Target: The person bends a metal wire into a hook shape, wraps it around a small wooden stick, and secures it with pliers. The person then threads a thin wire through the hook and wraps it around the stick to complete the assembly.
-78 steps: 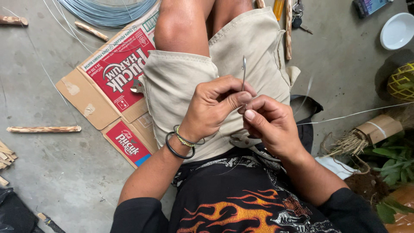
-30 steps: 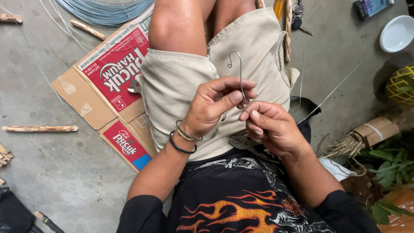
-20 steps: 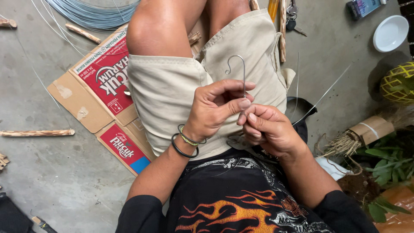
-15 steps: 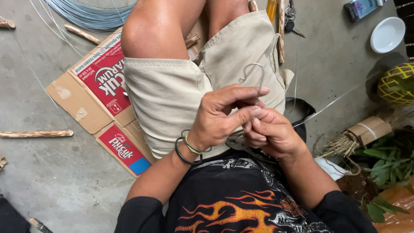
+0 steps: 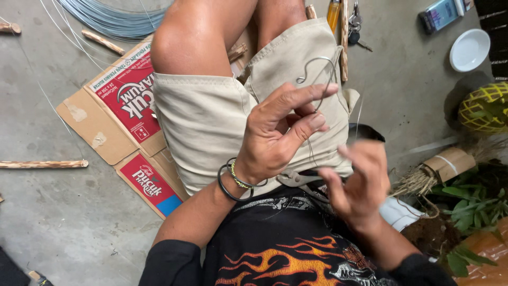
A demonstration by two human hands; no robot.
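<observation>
The hands have parted since half a second ago, when they were pressed together over the lap: the right hand now sits lower, right of centre, slack and half-open with loosely curled fingers holding nothing, blurred by motion. The left hand stays at the centre of the frame, thumb and forefinger pinched narrow on a thin grey wire, which has tilted and now stands clear above the fingertips. The wire is stiff and dull metal, bent into a rounded hook with a small curl at its tip, seen against the beige shorts.

Two bangles, one black and one yellow-green, ring the left wrist. Under that hand, grey metal pliers lie on the lap, partly hidden.

At the left, flattened brown cardboard with glossy red printed panels lies on the rough grey concrete floor. A coil of pale grey wire fills the upper left, and rough wooden sticks lie nearby. At the upper right sits a smooth white bowl.
</observation>
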